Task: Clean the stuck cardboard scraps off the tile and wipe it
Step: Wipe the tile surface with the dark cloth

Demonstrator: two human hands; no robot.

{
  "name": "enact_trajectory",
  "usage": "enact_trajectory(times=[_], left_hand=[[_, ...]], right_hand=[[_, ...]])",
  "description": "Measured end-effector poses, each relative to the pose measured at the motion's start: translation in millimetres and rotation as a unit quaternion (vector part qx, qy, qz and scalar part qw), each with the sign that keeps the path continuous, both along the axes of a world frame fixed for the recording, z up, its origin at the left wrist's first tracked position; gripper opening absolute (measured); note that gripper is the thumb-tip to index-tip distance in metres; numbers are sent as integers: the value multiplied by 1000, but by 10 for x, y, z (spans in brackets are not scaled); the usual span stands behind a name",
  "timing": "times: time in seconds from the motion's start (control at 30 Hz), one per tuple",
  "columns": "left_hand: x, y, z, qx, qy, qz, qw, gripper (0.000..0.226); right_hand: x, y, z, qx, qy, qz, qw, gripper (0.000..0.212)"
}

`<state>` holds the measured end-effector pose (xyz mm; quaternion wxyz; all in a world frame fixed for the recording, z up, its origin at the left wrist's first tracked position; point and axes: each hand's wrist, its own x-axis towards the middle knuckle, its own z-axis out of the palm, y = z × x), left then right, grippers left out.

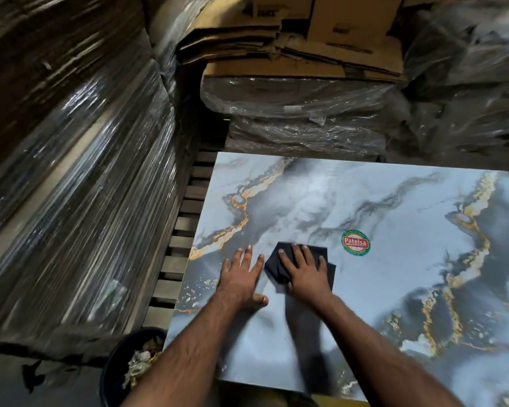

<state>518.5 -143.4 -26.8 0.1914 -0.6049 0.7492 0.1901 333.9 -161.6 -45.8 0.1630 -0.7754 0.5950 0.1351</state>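
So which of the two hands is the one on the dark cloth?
The right hand presses flat on the black cloth; the left hand rests on bare tile beside it.

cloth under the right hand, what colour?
Black cloth, plain, clearest in the head view.

A glossy grey marble-patterned tile with gold veins (379, 259) fills the view — the left hand (241, 277) lies flat on it, the right hand (304, 268) presses a dark folded cloth (274, 270) beside a round red-and-green sticker (355, 242).
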Motion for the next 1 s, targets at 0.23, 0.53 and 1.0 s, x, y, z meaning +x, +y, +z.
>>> enact_trajectory(times=[0.23, 0.53, 1.0], left_hand=[[89, 60, 18, 10, -4, -35, 999, 114], [106, 221, 61, 17, -10, -54, 998, 109], [96, 837, -28, 36, -9, -27, 999, 119]], right_hand=[[77, -27, 114, 35, -3, 0, 999, 82], [-135, 1214, -37, 32, 52, 56, 997, 104], [64, 1411, -48, 13, 11, -2, 1000, 110]])
